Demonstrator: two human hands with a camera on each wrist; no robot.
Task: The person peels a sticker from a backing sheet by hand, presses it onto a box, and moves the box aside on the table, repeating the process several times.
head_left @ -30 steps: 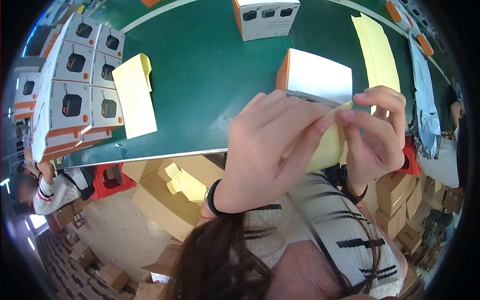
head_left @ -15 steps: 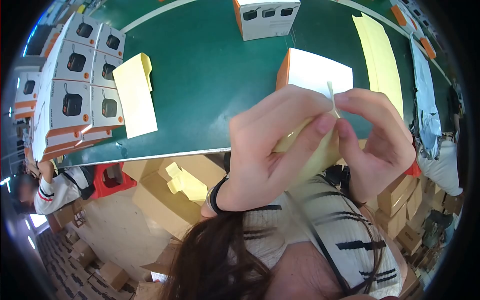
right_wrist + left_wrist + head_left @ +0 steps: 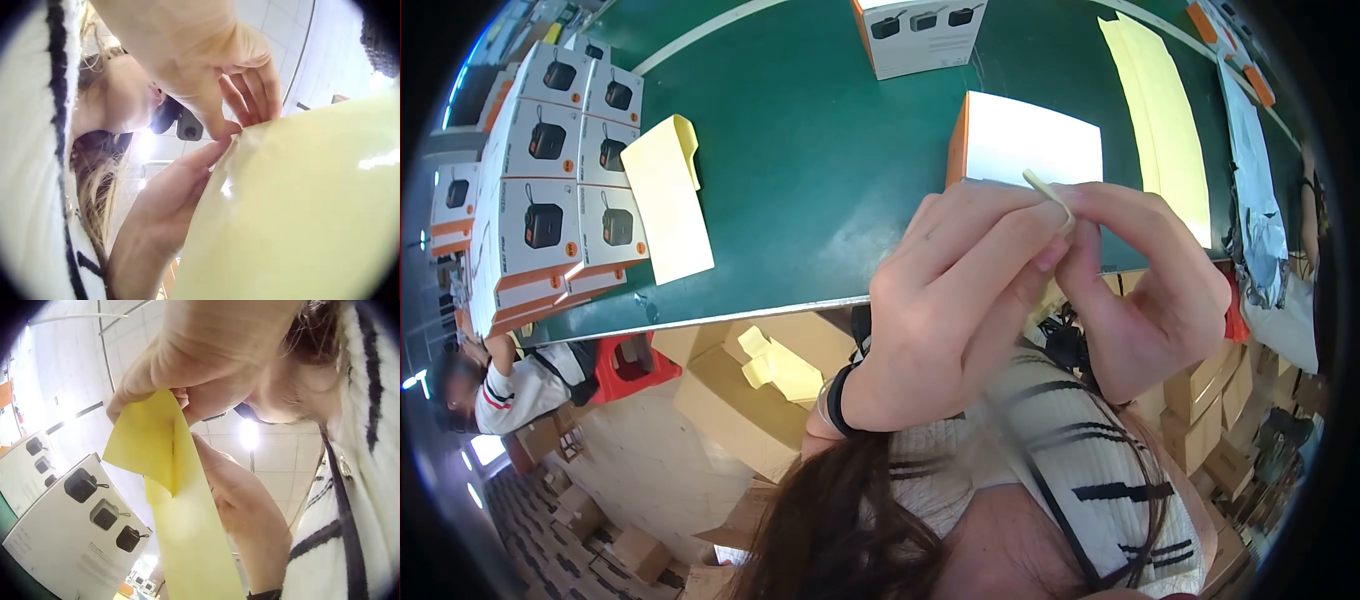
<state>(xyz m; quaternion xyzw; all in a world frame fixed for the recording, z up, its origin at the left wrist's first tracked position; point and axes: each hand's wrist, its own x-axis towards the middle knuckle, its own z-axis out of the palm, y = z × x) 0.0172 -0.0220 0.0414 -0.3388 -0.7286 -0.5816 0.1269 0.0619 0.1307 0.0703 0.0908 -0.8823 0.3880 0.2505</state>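
A yellow glossy sheet (image 3: 300, 206) is held up between my hands, its thin upper edge curling above the fingertips in the head view. My left hand (image 3: 960, 290) pinches that edge between thumb and fingers. My right hand (image 3: 1150, 285) meets it there, thumb and index finger pinching the same edge. In the left wrist view the sheet (image 3: 194, 544) hangs down, with one corner folded over. Just beyond my hands on the green table stands a white box with an orange side (image 3: 1035, 135), partly hidden by my fingers.
Stacked speaker boxes (image 3: 540, 215) stand at the left, a folded yellow sheet (image 3: 668, 200) beside them. Another printed box (image 3: 925, 45) is at the back. Yellow sheets (image 3: 1155, 130) and a silvery bag (image 3: 1255, 185) lie right. An open carton (image 3: 735, 400) sits below the table edge.
Both hands stay close together at the sheet's edge. The thin strip above the fingers has tilted to the left, and less of the sheet shows below the hands.
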